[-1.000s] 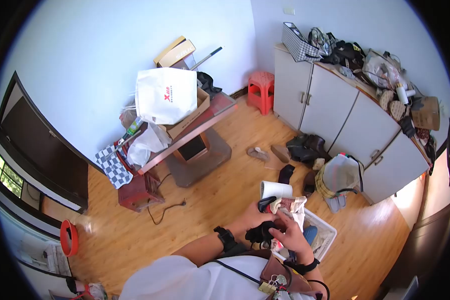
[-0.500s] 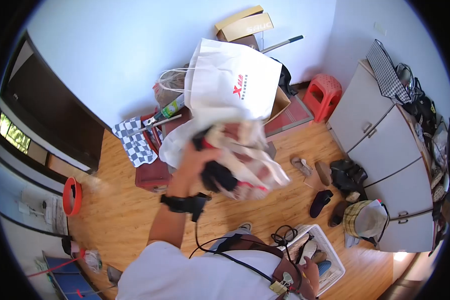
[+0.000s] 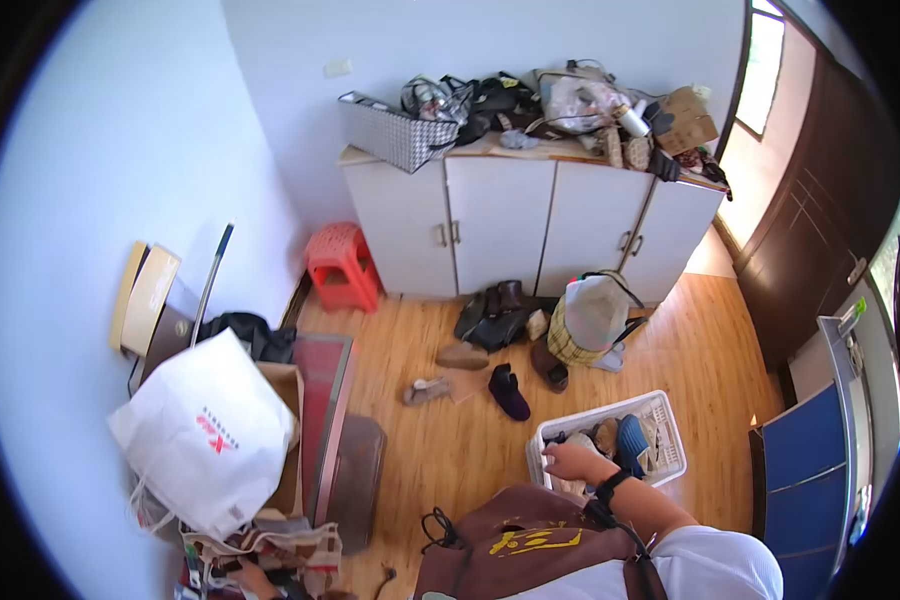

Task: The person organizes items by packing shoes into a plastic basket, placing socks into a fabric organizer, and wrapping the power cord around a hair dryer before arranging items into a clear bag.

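Fingers of the right hand (image 3: 576, 463) are hanging curled over the 9 o'clock end of the white basket (image 3: 674, 440), which is sitting between 4 and 5 o'clock on the floor (image 3: 450, 450); whether they are pinching its rim or something inside, I cannot tell. Its walls are keeping jumbled contents together, a blue item (image 3: 631, 446) among them. At 7 o'clock, the left hand (image 3: 255, 578) is showing only partly amid a beige-and-brown cloth bundle (image 3: 315, 548); folds are covering its fingers, so I cannot tell their grip, nor whether the desk (image 3: 322, 380) is bearing the weight. Both hands are lying well apart, apparently because they are serving 2 separate places. At 8 o'clock, a white paper bag (image 3: 210, 430) is resting against a carton (image 3: 288, 385), which is probably propping it up.
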`<action>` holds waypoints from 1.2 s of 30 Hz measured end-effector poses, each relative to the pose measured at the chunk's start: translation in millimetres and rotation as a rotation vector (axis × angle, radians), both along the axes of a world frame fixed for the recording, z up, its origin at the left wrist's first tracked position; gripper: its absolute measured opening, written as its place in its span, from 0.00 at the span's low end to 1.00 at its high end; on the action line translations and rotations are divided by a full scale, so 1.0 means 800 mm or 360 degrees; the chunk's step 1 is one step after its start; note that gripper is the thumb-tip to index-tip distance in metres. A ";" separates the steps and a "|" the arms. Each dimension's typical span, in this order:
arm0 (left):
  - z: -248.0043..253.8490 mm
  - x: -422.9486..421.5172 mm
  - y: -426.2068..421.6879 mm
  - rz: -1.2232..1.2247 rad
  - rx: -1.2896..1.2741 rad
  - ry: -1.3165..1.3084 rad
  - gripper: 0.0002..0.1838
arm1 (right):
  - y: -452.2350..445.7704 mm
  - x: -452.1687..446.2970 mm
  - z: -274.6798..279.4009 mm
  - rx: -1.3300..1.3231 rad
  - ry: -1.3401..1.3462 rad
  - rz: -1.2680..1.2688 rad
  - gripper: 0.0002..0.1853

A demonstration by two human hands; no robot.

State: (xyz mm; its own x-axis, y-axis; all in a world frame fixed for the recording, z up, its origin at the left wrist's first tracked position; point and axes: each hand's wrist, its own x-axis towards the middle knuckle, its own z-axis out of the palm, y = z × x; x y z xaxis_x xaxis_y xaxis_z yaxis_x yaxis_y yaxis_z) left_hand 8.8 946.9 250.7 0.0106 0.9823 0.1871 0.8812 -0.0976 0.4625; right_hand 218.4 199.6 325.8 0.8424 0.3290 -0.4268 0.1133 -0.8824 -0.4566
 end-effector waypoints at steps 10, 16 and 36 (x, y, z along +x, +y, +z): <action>0.264 0.175 -0.213 -0.0242 0.1108 -0.0975 0.15 | -0.092 0.055 -0.080 -0.0011 -0.0034 0.0045 0.18; 0.322 0.407 -0.372 -0.1041 -0.0151 -0.1453 0.17 | -0.118 0.157 -0.056 0.0397 -0.0060 -0.0530 0.20; 0.062 0.818 -0.713 -0.2426 -0.1984 -0.0076 0.06 | -0.219 0.280 -0.168 0.0614 0.0584 -0.1708 0.20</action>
